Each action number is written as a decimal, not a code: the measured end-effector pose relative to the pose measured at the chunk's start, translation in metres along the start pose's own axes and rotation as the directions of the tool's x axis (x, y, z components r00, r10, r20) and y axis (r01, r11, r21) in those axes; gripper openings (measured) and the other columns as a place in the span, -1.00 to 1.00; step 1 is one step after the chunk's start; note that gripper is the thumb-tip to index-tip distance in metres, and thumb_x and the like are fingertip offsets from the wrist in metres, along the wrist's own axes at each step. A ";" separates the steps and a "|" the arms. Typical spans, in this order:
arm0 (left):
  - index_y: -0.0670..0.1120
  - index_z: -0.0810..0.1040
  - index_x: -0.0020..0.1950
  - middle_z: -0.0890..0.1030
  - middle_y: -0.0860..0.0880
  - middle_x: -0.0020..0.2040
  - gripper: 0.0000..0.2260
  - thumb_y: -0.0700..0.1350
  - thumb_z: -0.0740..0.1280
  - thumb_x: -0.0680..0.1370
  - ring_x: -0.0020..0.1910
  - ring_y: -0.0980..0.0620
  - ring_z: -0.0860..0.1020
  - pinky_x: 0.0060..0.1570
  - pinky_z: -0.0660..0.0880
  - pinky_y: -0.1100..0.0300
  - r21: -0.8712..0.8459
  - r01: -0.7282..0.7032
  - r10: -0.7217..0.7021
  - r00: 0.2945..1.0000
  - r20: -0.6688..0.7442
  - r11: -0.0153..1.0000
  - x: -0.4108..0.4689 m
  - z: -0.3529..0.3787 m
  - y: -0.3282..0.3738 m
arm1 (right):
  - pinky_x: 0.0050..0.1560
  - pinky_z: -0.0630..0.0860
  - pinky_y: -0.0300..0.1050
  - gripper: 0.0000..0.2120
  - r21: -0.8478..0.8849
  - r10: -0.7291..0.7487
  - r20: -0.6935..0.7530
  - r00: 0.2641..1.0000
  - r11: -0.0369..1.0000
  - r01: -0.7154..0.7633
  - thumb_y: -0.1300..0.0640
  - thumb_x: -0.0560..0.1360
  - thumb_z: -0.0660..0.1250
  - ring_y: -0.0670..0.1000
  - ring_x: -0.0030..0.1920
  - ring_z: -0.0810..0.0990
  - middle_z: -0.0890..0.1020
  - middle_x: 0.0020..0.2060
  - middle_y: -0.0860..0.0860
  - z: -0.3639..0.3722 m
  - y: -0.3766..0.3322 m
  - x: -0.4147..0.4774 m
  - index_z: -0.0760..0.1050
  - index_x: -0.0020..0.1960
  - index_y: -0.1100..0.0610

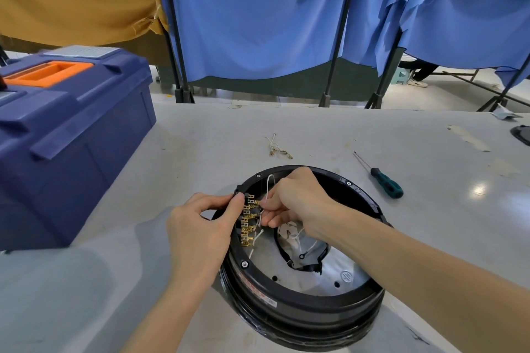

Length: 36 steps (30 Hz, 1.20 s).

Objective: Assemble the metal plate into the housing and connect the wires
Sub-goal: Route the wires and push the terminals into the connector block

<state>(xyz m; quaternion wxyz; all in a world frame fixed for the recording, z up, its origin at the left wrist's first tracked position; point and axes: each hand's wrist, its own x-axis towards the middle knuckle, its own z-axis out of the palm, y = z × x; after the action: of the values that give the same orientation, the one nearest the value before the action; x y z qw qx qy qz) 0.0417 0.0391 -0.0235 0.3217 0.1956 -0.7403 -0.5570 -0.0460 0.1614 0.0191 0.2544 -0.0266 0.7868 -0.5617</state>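
Note:
A round black housing (301, 312) stands on the table in front of me, open side up. Inside it lies the silver metal plate (329, 272) with a large opening near its middle. A row of brass terminals (247, 222) runs along the housing's left inner wall. My left hand (200, 226) pinches the housing's left rim beside the terminals. My right hand (298, 198) reaches in from the right and pinches a white wire (268, 185) at its brass connector, right against the upper terminals. More white wires hang below the terminals.
A large blue toolbox (68, 135) with an orange handle fills the table's left side. A green-handled screwdriver (381, 178) lies right of the housing. A small loose bundle of wires (276, 146) lies behind it. Blue curtains on black stands hang past the far edge.

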 end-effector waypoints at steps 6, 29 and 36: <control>0.05 0.70 -0.27 0.65 0.17 -0.26 -0.94 -0.05 0.52 0.41 -0.47 0.26 0.44 -0.29 0.37 0.22 -0.024 -0.003 0.003 1.000 0.005 1.000 0.000 0.001 -0.001 | -0.49 0.52 -0.21 -0.88 -0.001 -0.005 0.017 1.000 1.000 0.005 0.48 0.44 0.31 0.12 -0.50 0.55 0.59 -0.53 0.21 0.001 -0.002 0.003 0.52 -0.26 0.36; 0.05 0.70 -0.28 0.64 0.13 -0.27 -0.92 -0.07 0.52 0.42 -0.47 0.22 0.43 -0.30 0.38 0.16 -0.028 -0.040 0.041 0.999 0.019 0.999 0.002 0.001 -0.004 | -0.55 0.47 -0.28 -0.87 0.013 0.029 0.005 1.000 1.000 -0.029 0.48 0.44 0.33 0.04 -0.58 0.54 0.58 -0.56 0.18 0.002 -0.003 0.004 0.53 -0.27 0.36; -0.01 0.67 -0.31 0.60 0.09 -0.26 -0.87 -0.05 0.50 0.44 -0.45 0.21 0.40 -0.23 0.35 0.12 -0.051 -0.013 0.016 0.998 0.063 0.999 0.005 0.001 -0.006 | -0.61 0.44 -0.28 -0.88 -0.041 0.030 -0.062 0.998 0.999 -0.032 0.52 0.43 0.22 0.07 -0.65 0.52 0.52 -0.65 0.14 0.008 -0.014 0.008 0.51 -0.20 0.42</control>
<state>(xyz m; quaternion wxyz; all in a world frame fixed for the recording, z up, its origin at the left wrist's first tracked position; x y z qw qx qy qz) 0.0373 0.0346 -0.0279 0.3070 0.1645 -0.7371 -0.5792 -0.0526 0.1465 0.0266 0.2383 -0.0025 0.8061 -0.5417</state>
